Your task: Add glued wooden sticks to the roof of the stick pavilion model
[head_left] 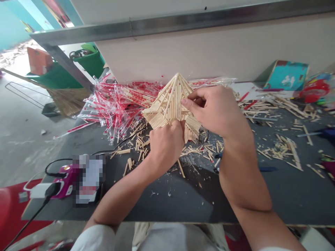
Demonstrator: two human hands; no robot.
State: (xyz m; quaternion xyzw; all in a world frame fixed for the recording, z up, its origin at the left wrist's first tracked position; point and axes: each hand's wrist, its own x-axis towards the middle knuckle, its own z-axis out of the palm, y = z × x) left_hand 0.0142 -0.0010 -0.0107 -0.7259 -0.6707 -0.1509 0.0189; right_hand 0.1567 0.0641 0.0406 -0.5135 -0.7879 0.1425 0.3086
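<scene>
Left hand (166, 148) clenched, curled firmly around the lower edge of the stick pyramid (170, 101). Right hand (211, 111) grasping its right flank from above, thumb pressed against the sticks near the middle. We see both hands bearing it, lifted over the dark table (167, 205), with no part of it visibly resting on the surface. Its ribs rise to a peak, and tight flat panels of sticks splay at the lower corners. Behind it lies a heap of red-printed wrappers (115, 108); loose sticks (138, 146) lie scattered beneath it and off to the right. Near the table's left edge sits a pink appliance (64, 181), its cable trailing.

Risks, as we judge them: the right hand presses on thin ribs, so too much force could snap one or spring a joint. We cannot tell how the joints are bonded, so we would treat them as weak. The lower panels look most exposed; a twist between the hands could splay them and shed sticks. If the grip slips, the piece could fall onto the loose sticks and crack at the peak.
</scene>
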